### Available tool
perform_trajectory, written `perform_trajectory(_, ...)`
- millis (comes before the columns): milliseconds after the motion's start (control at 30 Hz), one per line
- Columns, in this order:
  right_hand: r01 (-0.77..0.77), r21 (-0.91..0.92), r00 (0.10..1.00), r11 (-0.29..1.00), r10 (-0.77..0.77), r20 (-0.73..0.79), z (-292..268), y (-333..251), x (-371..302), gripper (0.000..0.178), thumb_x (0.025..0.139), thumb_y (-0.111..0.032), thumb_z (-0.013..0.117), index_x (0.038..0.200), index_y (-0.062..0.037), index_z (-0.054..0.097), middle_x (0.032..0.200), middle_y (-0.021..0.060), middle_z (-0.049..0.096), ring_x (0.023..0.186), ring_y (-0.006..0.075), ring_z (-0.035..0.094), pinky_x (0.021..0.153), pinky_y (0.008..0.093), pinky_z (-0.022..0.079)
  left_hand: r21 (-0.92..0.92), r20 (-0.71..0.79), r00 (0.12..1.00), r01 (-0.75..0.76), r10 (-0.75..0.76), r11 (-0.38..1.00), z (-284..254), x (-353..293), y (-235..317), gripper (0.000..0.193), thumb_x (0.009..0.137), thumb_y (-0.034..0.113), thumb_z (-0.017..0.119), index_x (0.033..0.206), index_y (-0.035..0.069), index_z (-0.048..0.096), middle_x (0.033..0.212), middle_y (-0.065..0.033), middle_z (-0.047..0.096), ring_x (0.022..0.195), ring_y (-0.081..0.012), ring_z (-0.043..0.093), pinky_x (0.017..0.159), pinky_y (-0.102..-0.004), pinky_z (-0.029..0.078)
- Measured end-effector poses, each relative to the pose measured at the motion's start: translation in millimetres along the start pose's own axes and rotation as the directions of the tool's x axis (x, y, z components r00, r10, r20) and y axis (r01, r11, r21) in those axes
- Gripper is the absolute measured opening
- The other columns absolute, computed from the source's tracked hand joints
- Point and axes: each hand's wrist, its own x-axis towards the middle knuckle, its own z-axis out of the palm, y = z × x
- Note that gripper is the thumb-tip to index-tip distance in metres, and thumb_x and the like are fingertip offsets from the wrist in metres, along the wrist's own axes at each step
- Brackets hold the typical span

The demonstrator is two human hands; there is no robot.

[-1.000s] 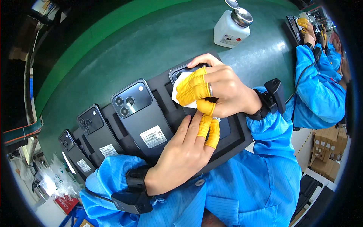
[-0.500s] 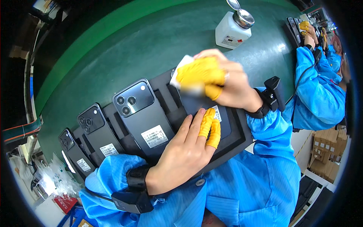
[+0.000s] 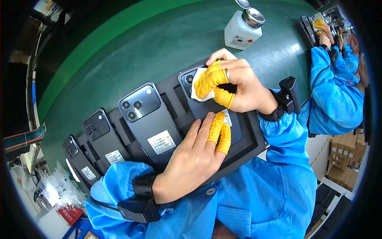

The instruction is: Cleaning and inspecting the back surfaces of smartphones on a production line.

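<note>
Several dark grey smartphones lie back up in slots of a black foam tray (image 3: 247, 148). Over the rightmost smartphone (image 3: 197, 106), my right hand (image 3: 238, 81) pinches a white wipe (image 3: 197, 85) in yellow finger cots and presses it on the camera area. Part of that camera area is hidden by the wipe. My left hand (image 3: 195, 153) lies across the lower back of the same phone, fingers stretched out, two of them in yellow cots; it partly hides a white label (image 3: 227, 118). Just left of it is another smartphone (image 3: 149, 119), its three lenses and label showing.
A white pump bottle (image 3: 243, 32) with a raised metal lid stands on the green table (image 3: 175, 44) beyond my right hand. Two more smartphones (image 3: 104, 133) sit at the tray's left. At the right, a person in blue sleeves (image 3: 332, 95) works; cardboard boxes (image 3: 343, 159) are stacked behind.
My right hand, blurred before, has shifted slightly with the wipe, and more of the phone's camera lenses shows. The left hand stays on the phone.
</note>
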Motion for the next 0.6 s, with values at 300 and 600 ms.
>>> perform_trajectory(300, -0.055, 0.007, 0.995, 0.998, 0.054, 0.083, -20.5, -1.5, -1.2, 0.017, 0.068, 0.000, 0.067, 0.084, -0.0041, 0.070, 0.079, 0.0069, 0.070, 0.072, 0.0224, 0.065, 0.085, 0.0343, 0.046, -0.014, -0.005, 1.000, 0.000, 0.000, 1.000, -1.5, -0.9, -0.6, 0.041, 0.073, 0.015, 0.060, 0.110, -0.001, 0.064, 0.110, -0.0249, 0.061, 0.114, -0.0358, 0.058, 0.098, -0.0433, 0.048)
perform_trajectory(600, -0.015, -0.010, 1.000, 1.000, 0.015, 0.018, 4.8, -2.7, -2.1, 0.022, 0.073, 0.001, 0.068, 0.094, -0.0052, 0.072, 0.088, 0.0092, 0.071, 0.086, 0.0244, 0.066, 0.092, 0.0386, 0.047, -0.011, 0.013, 1.000, -0.006, 0.006, 1.000, -2.0, -0.8, -0.6, 0.041, 0.074, 0.015, 0.059, 0.110, -0.002, 0.063, 0.108, -0.0237, 0.062, 0.115, -0.0356, 0.058, 0.098, -0.0432, 0.048)
